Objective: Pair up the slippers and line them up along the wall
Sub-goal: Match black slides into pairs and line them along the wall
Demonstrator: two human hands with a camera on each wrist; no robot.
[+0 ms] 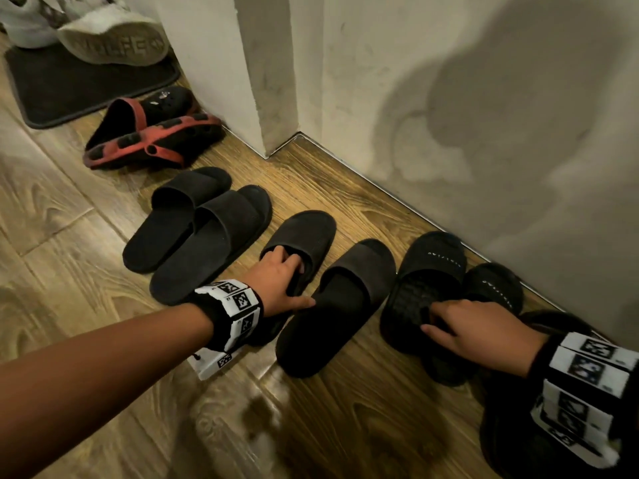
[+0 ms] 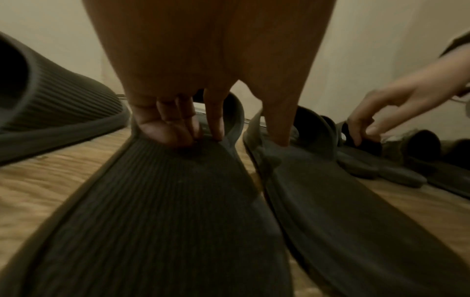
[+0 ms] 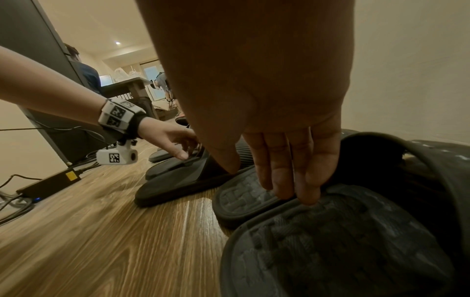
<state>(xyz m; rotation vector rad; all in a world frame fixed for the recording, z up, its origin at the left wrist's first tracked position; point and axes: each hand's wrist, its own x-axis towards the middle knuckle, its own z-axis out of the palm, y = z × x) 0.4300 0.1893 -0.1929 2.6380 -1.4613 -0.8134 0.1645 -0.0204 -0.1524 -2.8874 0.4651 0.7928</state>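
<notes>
Several dark slippers stand in a row on the wood floor along the wall. My left hand has its fingers tucked under the strap of a ribbed slipper, curled onto its footbed. Its thumb presses the inner edge of the smooth slipper beside it. My right hand grips the left black slide of a lettered pair across its woven footbed, thumb on the far edge and fingertips at the seam with the other slide.
Further left along the wall are a pair of black slides, red-and-black clogs, a dark mat and pale sneakers. A power brick with cables lies on the floor behind. A person stands far back.
</notes>
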